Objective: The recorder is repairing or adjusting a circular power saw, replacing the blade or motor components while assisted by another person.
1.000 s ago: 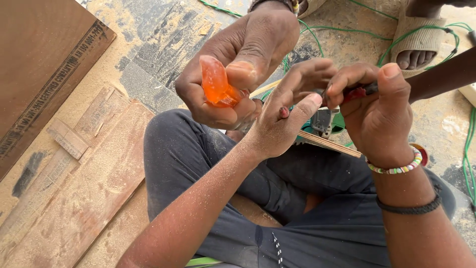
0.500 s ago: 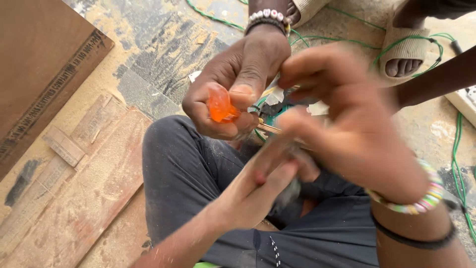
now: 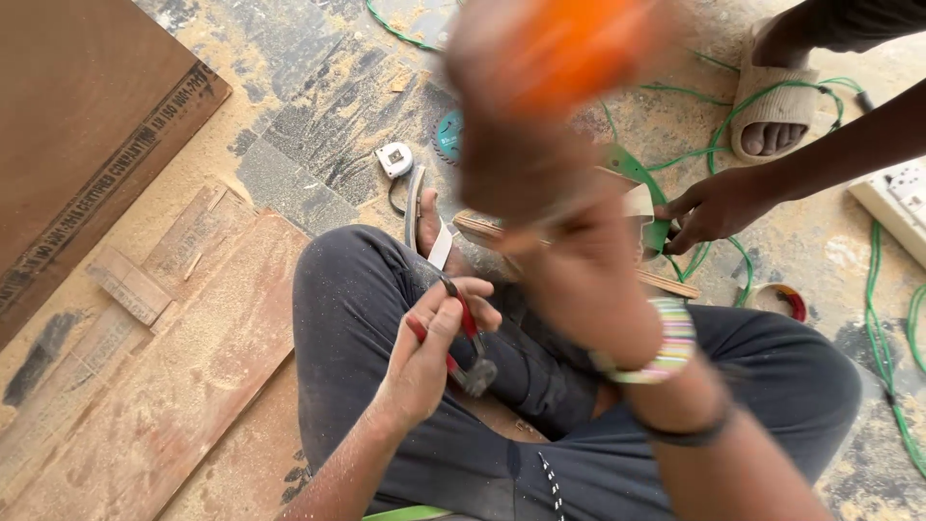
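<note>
Seated cross-legged on a sawdust-strewn floor, a person closes the left hand [image 3: 424, 362] around red-handled pliers [image 3: 463, 342], whose dark metal head points down over the lap. The right hand [image 3: 540, 125], raised close to the camera and heavily blurred, grips an orange object [image 3: 569, 43] whose shape cannot be made out. A beaded bracelet [image 3: 666, 342] circles that wrist. Behind, another person's hand [image 3: 719, 207] rests on a green power tool [image 3: 637, 178] lying on a wooden strip. A tape measure [image 3: 394, 159] and a circular saw blade [image 3: 447, 135] lie near green cable [image 3: 887, 318].
</note>
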